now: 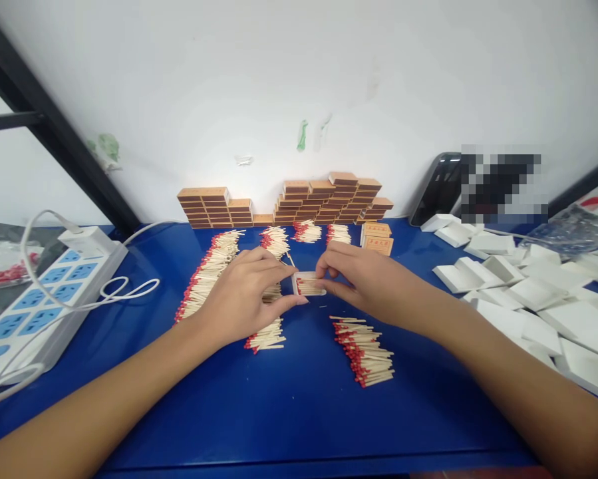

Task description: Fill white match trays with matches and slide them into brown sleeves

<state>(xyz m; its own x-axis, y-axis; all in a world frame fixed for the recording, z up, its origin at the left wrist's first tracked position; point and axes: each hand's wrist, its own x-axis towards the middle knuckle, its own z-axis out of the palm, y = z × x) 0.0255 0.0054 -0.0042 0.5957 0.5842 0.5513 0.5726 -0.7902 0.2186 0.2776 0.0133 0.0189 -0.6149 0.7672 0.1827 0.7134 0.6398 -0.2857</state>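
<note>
Between my hands, a small white matchbox tray (302, 277) holds several red-tipped matches (307, 287) lying lengthwise. My left hand (251, 286) has its thumb and fingers closed at the tray's left end. At the right end, my right hand (346, 271) pinches the tray with bent fingers and thumb. A single match stands tilted by the left fingertips; whether they touch it I cannot tell. Beneath and beside my left hand lie a long row of matches (199, 286) and a shorter pile (266, 334). Another match pile (363, 350) lies below my right hand.
Stacked matchboxes (323, 199) line the white wall, with two loose boxes (377, 238) in front. White empty trays (523, 286) are heaped on the right of the blue table (289, 412). A power strip (44, 306) with white cables lies left. A dark phone (433, 189) leans at the back.
</note>
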